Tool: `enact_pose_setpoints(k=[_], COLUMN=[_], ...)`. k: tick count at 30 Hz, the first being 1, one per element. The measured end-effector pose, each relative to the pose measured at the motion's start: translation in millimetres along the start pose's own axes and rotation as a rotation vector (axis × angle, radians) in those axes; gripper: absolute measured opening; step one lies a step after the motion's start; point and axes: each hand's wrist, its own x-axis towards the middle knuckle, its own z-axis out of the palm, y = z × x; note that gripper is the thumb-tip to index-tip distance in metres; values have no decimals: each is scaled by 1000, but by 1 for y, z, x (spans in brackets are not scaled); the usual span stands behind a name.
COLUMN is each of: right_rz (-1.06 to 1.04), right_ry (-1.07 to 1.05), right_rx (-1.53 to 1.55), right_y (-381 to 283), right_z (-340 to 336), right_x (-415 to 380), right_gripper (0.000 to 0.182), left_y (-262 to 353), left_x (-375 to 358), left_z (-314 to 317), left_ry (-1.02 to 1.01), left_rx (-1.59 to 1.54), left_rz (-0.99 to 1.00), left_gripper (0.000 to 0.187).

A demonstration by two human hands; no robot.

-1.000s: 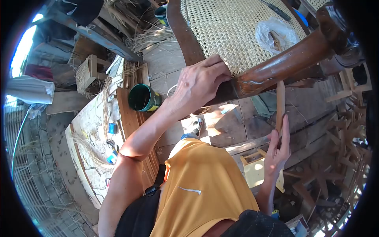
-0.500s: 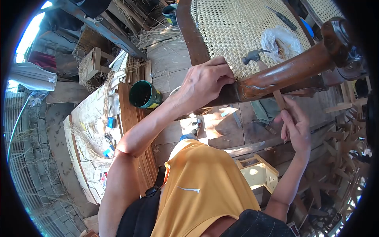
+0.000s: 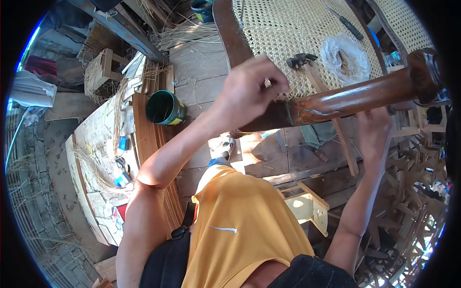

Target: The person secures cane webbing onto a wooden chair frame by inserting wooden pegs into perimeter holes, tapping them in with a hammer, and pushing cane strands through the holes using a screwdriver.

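My left hand (image 3: pixel 252 91), slightly blurred, is over the corner of the woven cane panel (image 3: pixel 269 36), beside the dark wooden frame edge. Its fingers are curled into a pinch, and whatever they may hold is too small to see. A hammer (image 3: pixel 346 149) lies across the chair, its head on the cane; the handle passes under the varnished wooden arm (image 3: pixel 350 99) and sticks out below. My right hand (image 3: pixel 374 127) is just under that arm, apart from the handle; motion blur and the wood hide its fingers. On the cane rest a clear plastic bag (image 3: pixel 357 57) with brownish strands inside and a dark-handled pointed tool (image 3: pixel 351 27).
A dark green bucket (image 3: pixel 165 108) stands by stacked wooden boards (image 3: pixel 139 115) on the left. Loose cane strands (image 3: pixel 189 34) litter the floor behind. Grey-green cloth (image 3: pixel 317 135) lies below the chair. A small wooden frame (image 3: pixel 314 211) is near my knees, and several wooden pieces are stacked at right.
My right hand has let go of the hammer handle and moved up and right to the chair arm. The hammer now lies by itself. My left hand has lifted slightly from the frame edge.
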Motion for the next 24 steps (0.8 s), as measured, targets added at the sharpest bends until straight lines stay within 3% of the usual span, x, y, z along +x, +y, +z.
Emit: enact_pose_setpoints(k=[2, 6, 9, 10, 19, 23, 24], right_rz=[-241, -339, -337, -389, -145, -77, -94], right_ry=[55, -66, -191, -207, -461, -375, -346], right_rx=[67, 342, 8, 50, 317, 401, 382], right_y=[39, 38, 26, 31, 41, 31, 28], right_z=[10, 25, 34, 43, 38, 29, 27], right_x=[38, 98, 128, 133, 150, 138, 135], right_gripper=[24, 25, 26, 21, 15, 18, 19], left_y=[-4, 2, -19, -25, -116, -111, -118], left_x=[3, -10, -40, -50, -129, -117, -118], left_z=[-12, -47, -58, -61, -63, -59, -56], left_ry=[123, 355, 411, 405, 343, 200, 232], left_rx=[-282, -410, -360, -326, -176, 265, 278], left_rz=[-173, -453, -541, -583, -759, -771, -687], left_gripper=[4, 8, 9, 9, 5, 11, 11])
